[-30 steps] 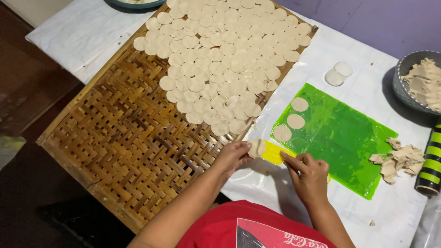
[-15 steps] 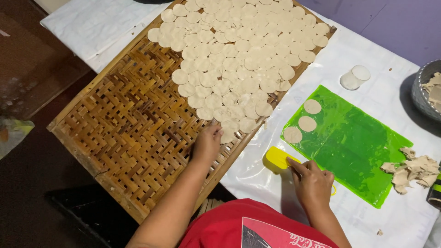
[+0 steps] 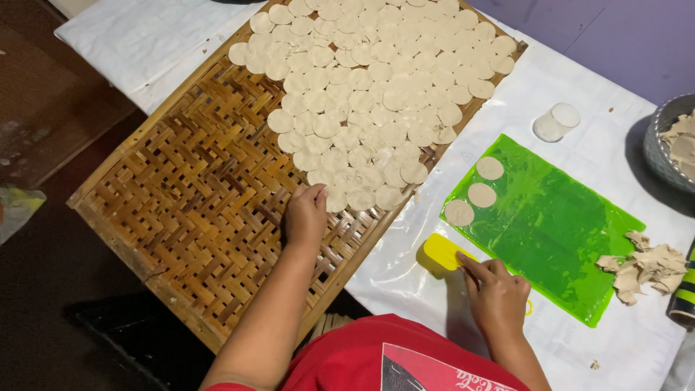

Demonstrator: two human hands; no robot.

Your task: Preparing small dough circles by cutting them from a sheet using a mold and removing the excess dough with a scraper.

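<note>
My left hand rests on the woven bamboo tray, fingertips on a pale dough disc at the near edge of the many dough discs that cover the tray's far half. My right hand lies on the white table cover with its fingers closed on a flat yellow scraper, at the near corner of the green plastic sheet. Three dough discs lie in a row on the sheet's left end.
Dough scraps lie at the sheet's right edge. A round white cutter stands beyond the sheet. A metal bowl of dough sits at the far right. A dark striped cylinder is at the right edge. Dark floor lies left of the tray.
My left hand moved from the scraper across to the tray and set a dough disc at the pile's near edge. My right hand stayed on the scraper.
</note>
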